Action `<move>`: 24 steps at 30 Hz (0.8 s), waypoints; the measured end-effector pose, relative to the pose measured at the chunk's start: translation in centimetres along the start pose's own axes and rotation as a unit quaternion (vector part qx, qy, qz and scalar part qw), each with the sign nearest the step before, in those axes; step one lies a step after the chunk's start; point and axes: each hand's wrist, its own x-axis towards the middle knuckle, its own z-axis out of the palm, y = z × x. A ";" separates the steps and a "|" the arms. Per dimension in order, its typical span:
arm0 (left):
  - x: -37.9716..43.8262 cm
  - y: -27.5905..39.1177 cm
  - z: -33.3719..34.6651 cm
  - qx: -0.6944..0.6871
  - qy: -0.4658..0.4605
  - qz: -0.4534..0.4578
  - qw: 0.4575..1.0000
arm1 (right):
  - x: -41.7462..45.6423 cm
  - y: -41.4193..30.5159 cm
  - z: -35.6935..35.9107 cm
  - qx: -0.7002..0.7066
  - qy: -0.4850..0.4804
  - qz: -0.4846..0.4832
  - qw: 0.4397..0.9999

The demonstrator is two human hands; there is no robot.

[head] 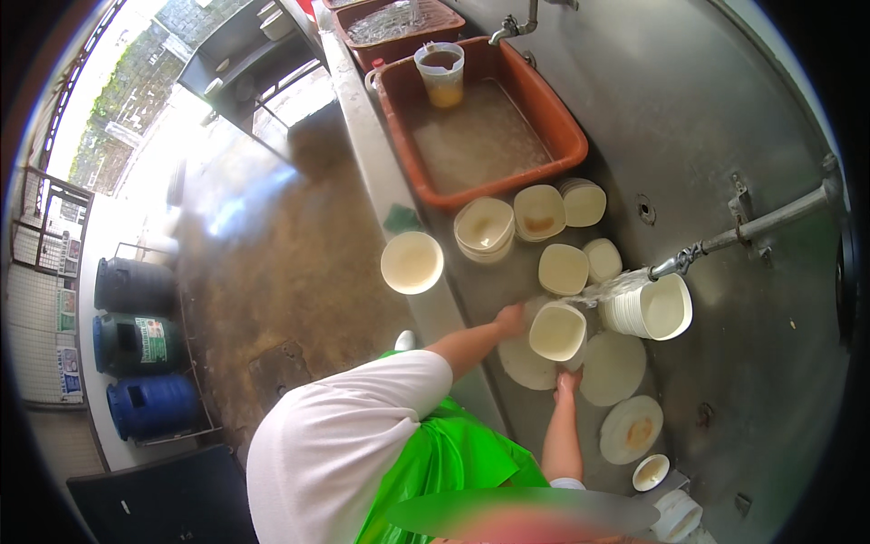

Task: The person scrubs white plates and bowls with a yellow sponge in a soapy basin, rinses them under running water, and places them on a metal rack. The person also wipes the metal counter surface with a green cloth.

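Observation:
A cream square bowl (557, 332) is between my two hands, over a round pale plate (527, 367) on the metal sink surface. My right hand (568, 382) grips its lower side, where more rims seem to sit beneath. My left hand (511, 319) closes on the edge of a blurred pale dish (538, 311) beside the bowl; its fingertips are hidden. Water (605, 289) runs from the pipe spout (663, 268) just beyond the bowl. A nested row of square bowls (649, 307) lies on its side near the spout.
Stacked square bowls (484, 228) stand before an orange basin (408, 160) of cloudy water, which holds a plastic pitcher (440, 78). A round bowl (412, 263) and green scouring pad (402, 218) rest on the ledge. Another plate (631, 430) lies at right; barrels (153, 408) stand far left.

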 end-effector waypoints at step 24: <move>-17.4 1.6 -14.8 -0.167 0.016 0.222 0.960 | 0.4 -0.4 6.2 0.460 -0.148 0.060 0.873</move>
